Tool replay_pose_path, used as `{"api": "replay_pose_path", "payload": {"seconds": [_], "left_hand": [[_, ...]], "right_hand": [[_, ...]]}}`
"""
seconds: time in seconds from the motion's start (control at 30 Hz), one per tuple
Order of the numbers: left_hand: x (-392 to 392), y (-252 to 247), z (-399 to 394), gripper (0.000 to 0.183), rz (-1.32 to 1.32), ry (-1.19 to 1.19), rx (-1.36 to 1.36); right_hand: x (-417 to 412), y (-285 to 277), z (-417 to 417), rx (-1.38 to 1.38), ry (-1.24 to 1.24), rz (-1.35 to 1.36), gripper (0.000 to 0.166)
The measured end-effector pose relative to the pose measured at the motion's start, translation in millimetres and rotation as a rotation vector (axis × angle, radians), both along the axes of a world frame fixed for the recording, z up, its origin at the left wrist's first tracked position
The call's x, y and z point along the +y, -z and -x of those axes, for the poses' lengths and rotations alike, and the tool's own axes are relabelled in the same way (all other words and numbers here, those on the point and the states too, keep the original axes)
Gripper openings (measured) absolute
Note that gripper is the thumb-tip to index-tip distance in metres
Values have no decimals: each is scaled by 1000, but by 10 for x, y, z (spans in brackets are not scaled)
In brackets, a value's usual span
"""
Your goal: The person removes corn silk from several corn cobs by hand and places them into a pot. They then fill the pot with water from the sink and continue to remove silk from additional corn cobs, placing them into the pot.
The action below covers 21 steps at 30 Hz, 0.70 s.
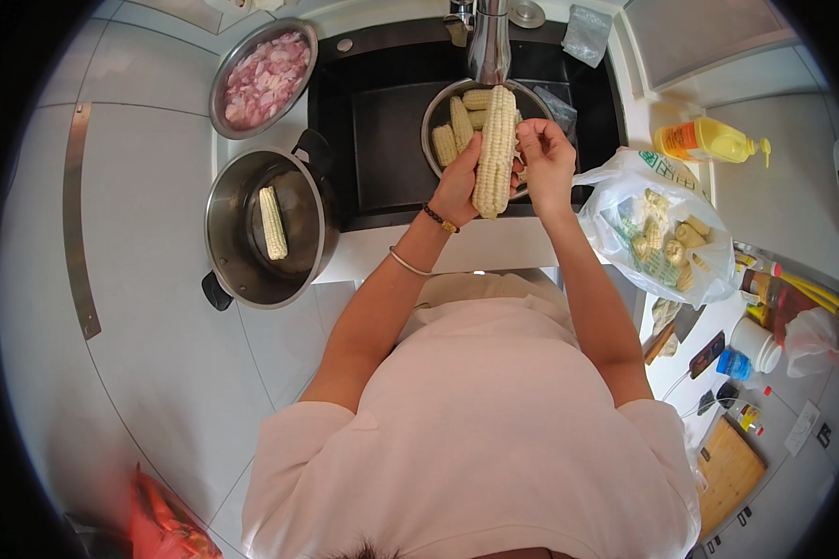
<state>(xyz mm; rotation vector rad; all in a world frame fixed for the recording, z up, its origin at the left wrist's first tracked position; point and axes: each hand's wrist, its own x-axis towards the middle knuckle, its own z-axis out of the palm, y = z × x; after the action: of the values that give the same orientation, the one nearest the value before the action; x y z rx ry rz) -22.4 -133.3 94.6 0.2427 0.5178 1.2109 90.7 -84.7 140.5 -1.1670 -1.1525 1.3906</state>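
My left hand (458,183) grips a pale ear of corn (495,154) near its lower half, above the front of the sink. At the cob's right side, the thumb and fingertips of my right hand (547,162) are pinched together, close to or touching it; whether something thin is between them cannot be told. Beneath is a metal bowl (430,115) with several cobs (461,119), standing in the black sink (405,147). One more cob (273,223) lies in a deep pot (213,230) to the left. A white plastic bag (605,209) with corn pieces and trimmings sits right of the sink.
A bowl of sliced raw meat (266,80) is at the upper left. The chrome faucet (491,49) hangs just beyond the held cob. On the right are a yellow pump bottle (706,140), a phone (707,355), several bottles and jars, and a wooden cutting board (730,475).
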Motion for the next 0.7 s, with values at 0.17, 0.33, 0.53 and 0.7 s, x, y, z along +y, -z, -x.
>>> {"api": "replay_pose_path", "payload": {"seconds": [0.17, 0.33, 0.53, 0.7], "left_hand": [[7, 6, -16, 48, 13, -66, 188], [-32, -108, 5, 47, 57, -83, 263], [-61, 14, 28, 41, 20, -78, 347], [-94, 36, -14, 42, 69, -79, 170]], "right_hand": [[51, 144, -24, -214, 6, -201, 9], [116, 28, -100, -509, -135, -243, 5], [202, -128, -161, -782, -304, -534, 4], [115, -153, -158, -648, -212, -423, 5]]}}
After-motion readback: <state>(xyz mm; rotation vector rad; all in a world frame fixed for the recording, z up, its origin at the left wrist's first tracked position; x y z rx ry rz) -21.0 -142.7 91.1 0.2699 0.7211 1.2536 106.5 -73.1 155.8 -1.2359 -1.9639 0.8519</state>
